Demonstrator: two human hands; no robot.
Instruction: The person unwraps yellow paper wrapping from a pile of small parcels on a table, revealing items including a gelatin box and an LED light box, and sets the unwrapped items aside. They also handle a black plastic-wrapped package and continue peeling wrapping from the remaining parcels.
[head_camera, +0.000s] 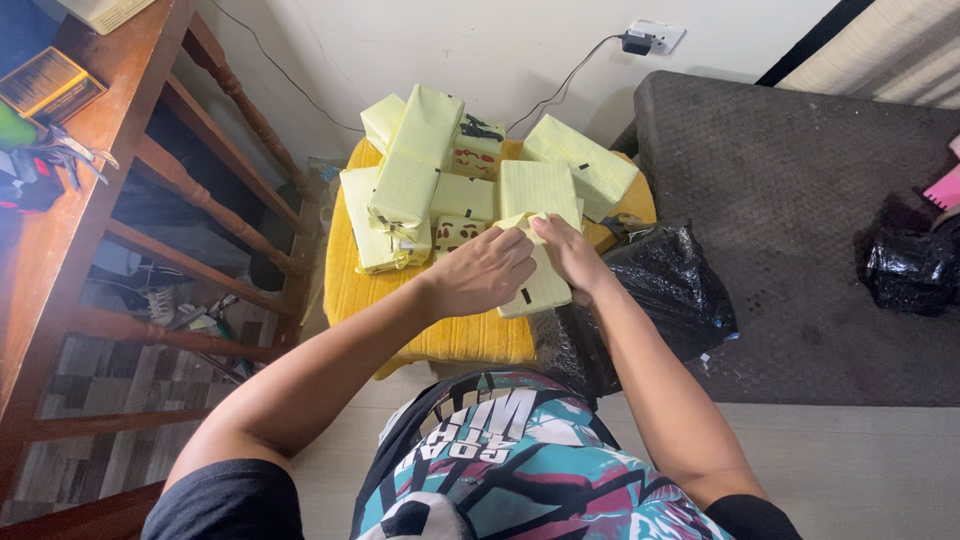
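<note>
**Both hands pinch a yellow-wrapped packet at the stool's near edge**

Head view: at frame centre, the left hand (487, 270) and right hand (572, 255) meet over a yellow paper-wrapped packet (540, 287), fingers pressed together on the folded paper at its top end. The packet lies on a stool with a yellow towel cover (450, 335), just below a pile of similar wrapped packets (430, 160) in the upper centre. A black plastic bag (670, 285) sits just right of the hands. A wooden table (110, 130) fills the left edge; a grey mat (800, 200) spreads across the right.
</note>
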